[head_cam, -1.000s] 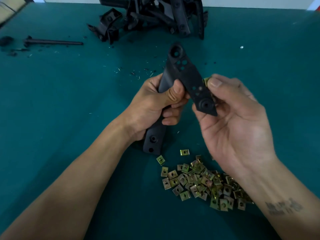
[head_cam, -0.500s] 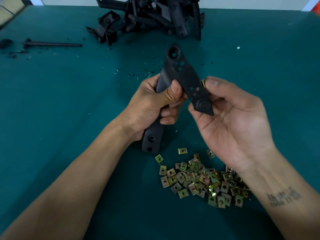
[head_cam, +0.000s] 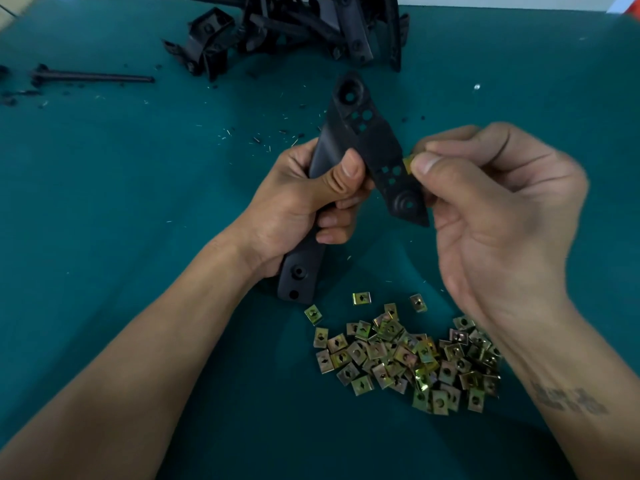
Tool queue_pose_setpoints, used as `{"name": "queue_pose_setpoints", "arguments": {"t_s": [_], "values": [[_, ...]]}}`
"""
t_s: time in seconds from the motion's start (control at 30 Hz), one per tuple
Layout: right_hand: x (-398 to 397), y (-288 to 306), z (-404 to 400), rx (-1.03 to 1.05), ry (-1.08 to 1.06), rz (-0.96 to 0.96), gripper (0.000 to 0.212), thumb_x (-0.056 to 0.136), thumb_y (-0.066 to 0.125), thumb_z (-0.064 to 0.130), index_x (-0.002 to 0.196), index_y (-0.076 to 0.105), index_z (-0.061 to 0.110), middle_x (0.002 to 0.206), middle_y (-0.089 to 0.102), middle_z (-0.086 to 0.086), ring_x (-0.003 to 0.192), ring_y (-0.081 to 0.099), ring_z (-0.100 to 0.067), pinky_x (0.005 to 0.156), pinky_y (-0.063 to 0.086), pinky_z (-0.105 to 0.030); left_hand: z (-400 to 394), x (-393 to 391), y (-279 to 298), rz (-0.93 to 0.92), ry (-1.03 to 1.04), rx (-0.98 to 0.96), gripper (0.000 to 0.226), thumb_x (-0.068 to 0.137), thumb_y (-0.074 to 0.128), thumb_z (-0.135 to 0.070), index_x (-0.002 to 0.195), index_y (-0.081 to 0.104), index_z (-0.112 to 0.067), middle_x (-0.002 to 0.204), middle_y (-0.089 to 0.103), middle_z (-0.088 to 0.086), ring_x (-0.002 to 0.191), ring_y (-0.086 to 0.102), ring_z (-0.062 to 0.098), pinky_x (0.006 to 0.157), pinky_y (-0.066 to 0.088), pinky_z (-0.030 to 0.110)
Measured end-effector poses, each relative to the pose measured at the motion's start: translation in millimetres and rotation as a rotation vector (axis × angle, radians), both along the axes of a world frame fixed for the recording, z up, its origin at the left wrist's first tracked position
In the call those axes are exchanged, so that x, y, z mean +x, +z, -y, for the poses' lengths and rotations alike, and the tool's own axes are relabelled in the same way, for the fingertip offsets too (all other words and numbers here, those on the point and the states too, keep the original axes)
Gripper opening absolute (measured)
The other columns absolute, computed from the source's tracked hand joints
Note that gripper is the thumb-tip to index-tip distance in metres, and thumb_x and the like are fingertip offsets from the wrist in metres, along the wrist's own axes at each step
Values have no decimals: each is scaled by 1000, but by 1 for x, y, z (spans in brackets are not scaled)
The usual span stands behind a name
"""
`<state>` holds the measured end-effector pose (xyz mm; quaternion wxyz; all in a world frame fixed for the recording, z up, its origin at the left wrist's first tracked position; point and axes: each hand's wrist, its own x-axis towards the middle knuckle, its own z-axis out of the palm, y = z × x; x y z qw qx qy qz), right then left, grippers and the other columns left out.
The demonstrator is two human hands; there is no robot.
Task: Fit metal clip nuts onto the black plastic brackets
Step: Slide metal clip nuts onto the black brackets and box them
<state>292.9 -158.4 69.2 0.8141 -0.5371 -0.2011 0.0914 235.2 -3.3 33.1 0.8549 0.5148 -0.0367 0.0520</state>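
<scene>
Your left hand grips the black bracket round its middle, thumb across the near face and fingers curled behind, and holds it up above the middle of the desk. The bracket leans: its round-holed top end points toward the far edge, one leg runs down past your left palm toward the near edge, and a shorter flap with small square and round holes slants off to the right.

Your right hand pinches one brass-coloured clip nut between thumb and forefinger, the other fingers curled in loosely. The nut sits right at the right-hand edge of the bracket's flap, beside the cluster of small holes; whether it has already slid onto the edge you cannot tell, since your thumb covers most of it.

Below your hands, toward the near edge and right of centre, lies a loose pile of clip nuts, a few strays just apart from it on the far side. At the far edge of the desk sits a heap of black brackets. Near the far left corner lies a thin black rod, with dark crumbs and small shavings scattered on the green surface around it.
</scene>
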Motion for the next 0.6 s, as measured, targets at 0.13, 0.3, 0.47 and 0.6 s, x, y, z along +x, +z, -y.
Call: {"name": "queue_pose_setpoints", "arguments": {"t_s": [0.13,0.3,0.47,0.6], "values": [[-4,-1,0,127,239,-315,13,80,64,-6,74,55,2,75,62,-12,70,58,-20,65,52,-30,2,-1,2,2,11,6,18,80,70,-38,72,66,-23,61,43,-4,42,34,3,39,31,16],[0,0,4,176,433,-474,6,75,66,4,75,60,4,77,61,-10,68,58,-17,63,51,-23,2,-3,4,14,6,1,16,79,69,-36,71,67,-22,60,47,-5,42,34,4,39,30,17],[0,-3,4,67,147,-37,17,75,71,-12,73,63,2,81,68,-10,79,62,-25,75,51,-37,3,-3,5,8,10,5,17,78,68,-36,66,65,-24,59,48,-6,42,33,4,39,28,17],[-1,-7,2,-47,23,323,21,82,71,-8,81,66,12,82,72,1,79,64,-22,75,49,-35,3,-2,5,-17,25,-8,18,77,69,-34,66,64,-21,58,46,-4,42,32,5,39,27,17]]}}
